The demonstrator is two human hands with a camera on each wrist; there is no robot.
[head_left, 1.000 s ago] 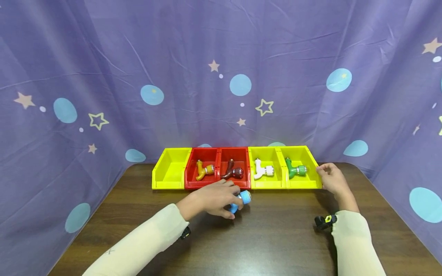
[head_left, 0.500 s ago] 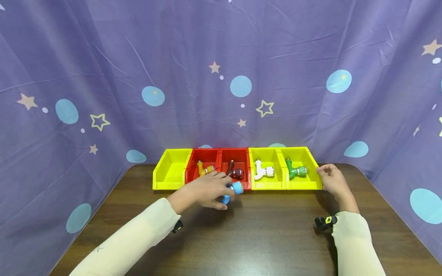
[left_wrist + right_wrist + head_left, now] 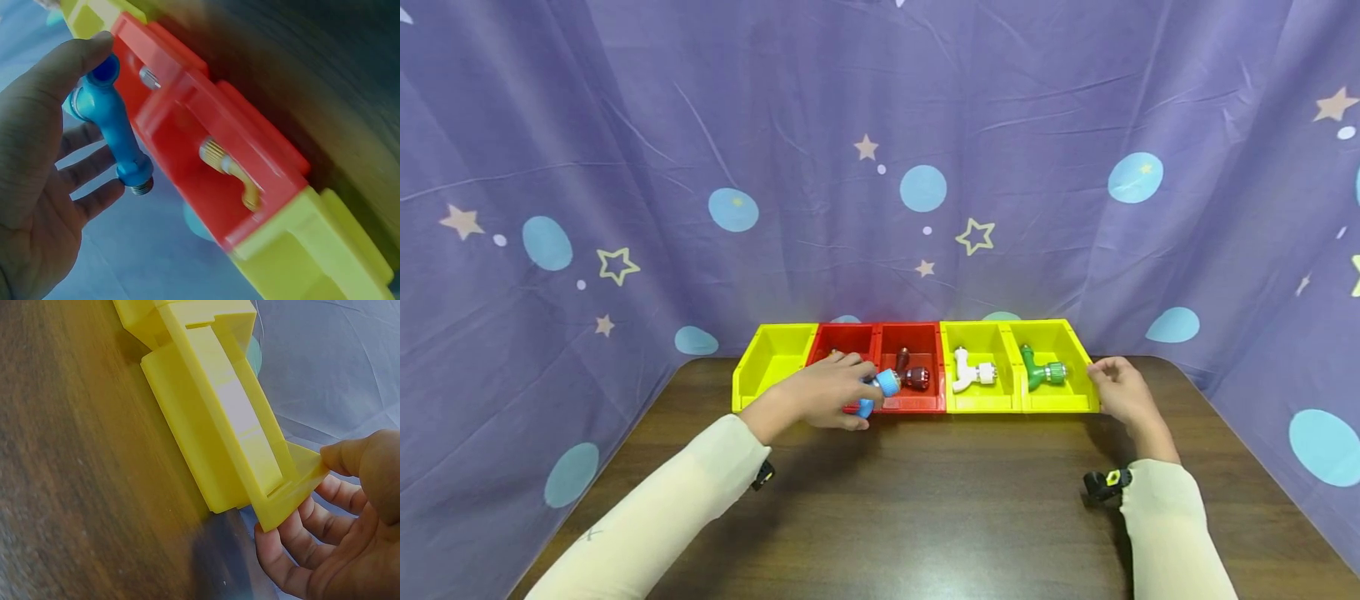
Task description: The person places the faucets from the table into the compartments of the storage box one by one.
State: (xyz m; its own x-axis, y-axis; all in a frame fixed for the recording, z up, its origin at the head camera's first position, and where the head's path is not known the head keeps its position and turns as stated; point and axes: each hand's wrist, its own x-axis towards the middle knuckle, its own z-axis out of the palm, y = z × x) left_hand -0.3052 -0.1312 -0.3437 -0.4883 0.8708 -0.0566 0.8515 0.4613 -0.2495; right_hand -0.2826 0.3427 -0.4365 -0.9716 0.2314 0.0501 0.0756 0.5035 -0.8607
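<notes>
My left hand [image 3: 827, 390] grips a blue tap [image 3: 112, 122] between thumb and fingers, above the front of the red bins. In the left wrist view its threaded end points away from the thumb. Beneath the hand is the left red bin [image 3: 187, 169], holding a mustard-yellow tap [image 3: 219, 159] that the hand mostly hides in the head view. A dark brown tap [image 3: 913, 377] lies in the other red bin [image 3: 910, 333]. My right hand [image 3: 1126, 390] holds the outer side of the right-end yellow bin [image 3: 231, 425], thumb at its corner and fingertips along its edge.
A white tap [image 3: 973, 372] and a green tap [image 3: 1042, 369] lie in the two yellow bins on the right. Another yellow bin [image 3: 775, 354] ends the row at the left. The bins stand on a wooden table [image 3: 955, 500] before a purple curtain [image 3: 820, 108].
My left hand has moved left and a little farther back, carrying the blue tap from before the brown tap's bin to the red bins. The right hand has kept its place.
</notes>
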